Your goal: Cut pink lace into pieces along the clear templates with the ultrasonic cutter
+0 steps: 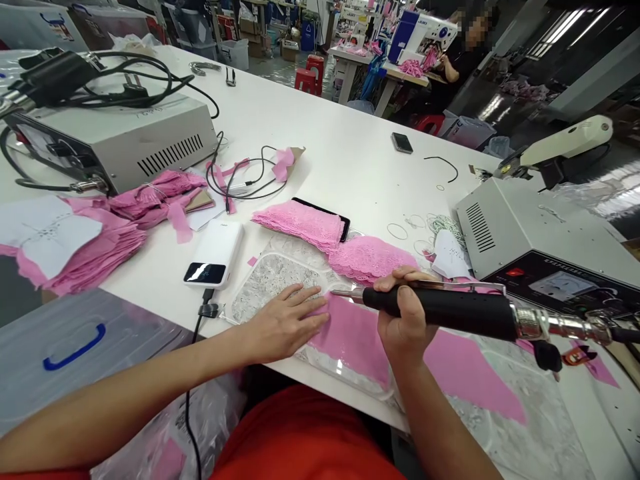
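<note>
My left hand lies flat, fingers stretched, on the left end of a pink fabric strip that rests on a clear glass plate. My right hand is wrapped round the black handle of a handheld cutting tool. Its metal tip points left and meets the strip's upper edge just beyond my left fingertips. A cable runs from the tool's metal rear end off to the right.
Two pink lace stacks lie behind the plate, one over a black phone. A white power bank, two grey control boxes, pink piles and a grey bin surround them. A person sews far behind.
</note>
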`<state>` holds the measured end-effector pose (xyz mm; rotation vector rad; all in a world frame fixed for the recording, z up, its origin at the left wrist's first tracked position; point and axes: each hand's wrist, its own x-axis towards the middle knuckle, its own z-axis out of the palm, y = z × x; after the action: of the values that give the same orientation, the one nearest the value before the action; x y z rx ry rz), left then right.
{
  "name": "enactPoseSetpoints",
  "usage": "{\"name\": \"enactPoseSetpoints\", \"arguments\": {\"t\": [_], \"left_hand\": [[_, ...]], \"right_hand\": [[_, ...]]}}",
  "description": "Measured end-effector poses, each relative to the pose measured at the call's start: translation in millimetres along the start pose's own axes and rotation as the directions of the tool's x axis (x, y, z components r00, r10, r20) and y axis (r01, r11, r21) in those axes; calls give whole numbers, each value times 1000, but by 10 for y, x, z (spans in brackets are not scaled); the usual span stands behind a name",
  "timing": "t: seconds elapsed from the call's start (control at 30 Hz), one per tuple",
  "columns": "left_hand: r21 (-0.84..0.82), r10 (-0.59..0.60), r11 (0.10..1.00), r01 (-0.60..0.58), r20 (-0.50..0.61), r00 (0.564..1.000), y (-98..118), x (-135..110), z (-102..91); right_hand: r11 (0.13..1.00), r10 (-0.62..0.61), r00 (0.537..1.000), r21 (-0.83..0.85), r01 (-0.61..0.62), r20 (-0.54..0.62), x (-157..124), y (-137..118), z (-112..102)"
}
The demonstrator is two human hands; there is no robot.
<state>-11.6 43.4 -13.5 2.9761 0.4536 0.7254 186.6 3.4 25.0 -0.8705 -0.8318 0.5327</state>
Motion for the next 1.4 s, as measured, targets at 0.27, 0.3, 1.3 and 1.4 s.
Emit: {"name": "enactPoseSetpoints", "arguments": {"t": [0.27, 0.3, 1.3, 1.4], "left_hand": [[4, -3, 1000, 3, 30, 1000, 9, 5, -15], [4, -2, 1000, 2, 31, 1000, 7, 7, -17], [35, -35, 999, 32, 91, 995, -11, 181, 60], [34, -33, 999, 30, 83, 996, -4, 191, 54]], "right_hand": [[1000, -5, 1000, -29, 5, 2, -5, -3, 9], [999, -11, 1000, -39, 11, 5, -8, -3, 11], [991, -116, 963, -91, 97, -241, 93, -397, -879], [992, -109, 967, -92, 90, -231, 92, -395, -877]]}}
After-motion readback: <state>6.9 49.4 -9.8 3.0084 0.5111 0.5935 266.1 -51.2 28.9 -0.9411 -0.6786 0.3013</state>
